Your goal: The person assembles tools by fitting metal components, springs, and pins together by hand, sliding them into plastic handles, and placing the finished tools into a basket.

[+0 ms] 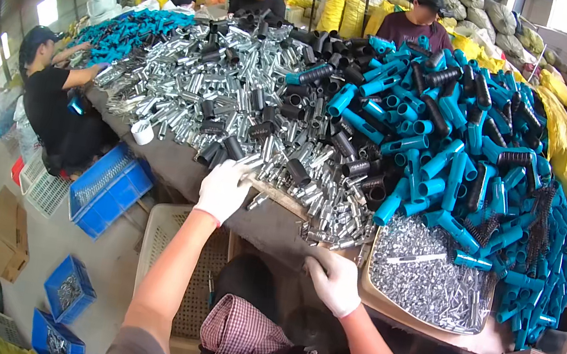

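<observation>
My left hand (223, 191), in a white glove, reaches to the front edge of a heap of silver metal tubes (221, 80). Its fingers close on a small silver metal tube (251, 162) there. Black sleeves (232, 147) lie close to its fingertips. Also gloved in white, my right hand (335, 282) is curled at the table's front edge, left of a tray of small metal pieces (419, 305). Whatever its fingers may hold is hidden. A lone metal piece (258, 201) lies on the dark table surface (275, 229) between my hands.
Teal plastic handles (449, 175) are piled high at the right, with black springs (540, 220) among them. A pale perforated crate (166, 229) stands below the table edge. Blue crates (109, 189) sit on the floor at left. Several people work around the far side.
</observation>
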`<move>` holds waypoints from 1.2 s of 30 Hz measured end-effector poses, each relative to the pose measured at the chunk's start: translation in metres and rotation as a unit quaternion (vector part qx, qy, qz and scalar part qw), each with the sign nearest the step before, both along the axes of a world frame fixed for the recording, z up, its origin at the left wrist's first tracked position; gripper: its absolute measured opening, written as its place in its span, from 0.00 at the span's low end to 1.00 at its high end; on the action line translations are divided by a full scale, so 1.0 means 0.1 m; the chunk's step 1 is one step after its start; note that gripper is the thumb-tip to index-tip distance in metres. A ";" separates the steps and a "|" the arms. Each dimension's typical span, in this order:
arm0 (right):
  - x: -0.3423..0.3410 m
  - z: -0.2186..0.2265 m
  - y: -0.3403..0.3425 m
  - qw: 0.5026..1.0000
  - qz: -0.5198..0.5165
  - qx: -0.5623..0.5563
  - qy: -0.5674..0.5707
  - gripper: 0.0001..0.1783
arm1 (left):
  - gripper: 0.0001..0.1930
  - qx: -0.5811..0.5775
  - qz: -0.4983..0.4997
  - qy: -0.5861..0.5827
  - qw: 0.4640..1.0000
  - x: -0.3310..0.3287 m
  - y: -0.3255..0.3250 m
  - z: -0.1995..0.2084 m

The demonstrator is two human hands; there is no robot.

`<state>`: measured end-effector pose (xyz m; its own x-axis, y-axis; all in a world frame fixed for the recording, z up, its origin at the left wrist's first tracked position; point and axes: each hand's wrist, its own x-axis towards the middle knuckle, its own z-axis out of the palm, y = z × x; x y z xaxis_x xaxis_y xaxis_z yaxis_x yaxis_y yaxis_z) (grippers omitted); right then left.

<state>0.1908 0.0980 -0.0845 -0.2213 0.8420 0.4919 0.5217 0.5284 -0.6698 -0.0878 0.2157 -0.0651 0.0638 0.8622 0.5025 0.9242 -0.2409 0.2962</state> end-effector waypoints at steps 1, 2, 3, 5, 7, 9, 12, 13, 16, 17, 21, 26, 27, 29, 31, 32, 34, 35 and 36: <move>-0.03 0.01 0.00 0.999 0.001 -0.035 0.036 0.09 | 0.14 0.009 0.009 0.072 0.997 -0.09 0.15 -0.07; -0.07 0.03 0.00 0.999 0.006 -0.036 0.040 0.09 | 0.14 0.008 0.013 0.076 0.997 -0.11 0.25 -0.12; -0.09 0.07 0.01 0.999 0.004 -0.038 0.032 0.09 | 0.14 -0.024 0.050 0.117 0.992 -0.08 0.34 -0.13; -0.10 0.05 0.02 1.000 0.001 -0.016 0.021 0.09 | 0.13 -0.080 0.092 0.155 0.980 0.01 0.43 -0.09; -0.04 0.01 0.06 0.999 -0.001 -0.022 0.037 0.09 | 0.13 -0.141 0.091 0.158 0.973 0.11 0.51 0.08; -0.05 0.02 0.03 0.998 0.002 -0.037 0.054 0.08 | 0.14 -0.226 0.085 0.153 0.958 0.08 0.57 0.16; -0.04 -0.02 0.07 0.997 0.013 -0.030 0.070 0.15 | 0.14 -0.204 0.034 0.147 0.967 0.02 0.47 0.34; -0.03 0.00 0.07 0.997 0.009 -0.026 0.070 0.15 | 0.14 -0.165 0.022 0.090 0.982 0.06 0.38 0.39; -0.08 0.10 0.01 0.972 -0.035 -0.152 0.177 0.24 | 0.14 -0.043 -0.085 -0.052 0.994 0.29 -0.02 0.52; -0.04 0.09 0.01 0.978 -0.057 -0.133 0.152 0.29 | 0.14 -0.091 -0.129 -0.043 0.986 0.50 -0.21 0.71; -0.04 0.09 0.04 0.984 -0.052 -0.107 0.136 0.30 | 0.13 -0.276 -0.377 -0.083 0.881 0.84 -0.33 0.77; -0.08 0.19 -0.02 0.978 -0.056 -0.141 0.141 0.24 | 0.11 -0.037 -0.100 0.147 0.983 0.44 0.78 0.59; -0.11 0.23 -0.03 0.979 -0.046 -0.144 0.136 0.23 | 0.11 -0.033 -0.108 0.213 0.971 0.31 0.99 0.49; -0.11 0.13 -0.03 0.988 -0.054 -0.094 0.112 0.21 | 0.12 -0.028 -0.201 0.335 0.920 0.25 1.28 0.29; -0.06 0.16 -0.04 0.990 -0.061 -0.071 0.106 0.18 | 0.11 -0.024 -0.240 0.375 0.895 0.36 1.39 0.28; -0.06 0.14 -0.04 0.991 -0.056 -0.066 0.105 0.18 | 0.10 -0.022 -0.244 0.392 0.887 0.37 1.42 0.28; -0.07 0.10 -0.05 0.986 -0.043 -0.064 0.145 0.17 | 0.08 0.006 -0.263 0.411 0.873 0.35 1.44 0.30; -0.04 0.07 -0.04 0.988 -0.055 -0.066 0.131 0.16 | 0.07 0.005 -0.278 0.388 0.878 0.41 1.42 0.35; -0.02 0.04 -0.01 0.988 -0.055 -0.061 0.129 0.16 | 0.07 0.009 -0.277 0.388 0.879 0.49 1.37 0.46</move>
<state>0.1887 0.0968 -0.0807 -0.0061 0.9108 0.4128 0.3748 0.3848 -0.8435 -0.0390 0.3529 -0.0189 0.8010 0.5830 0.1358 0.5856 -0.7159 -0.3802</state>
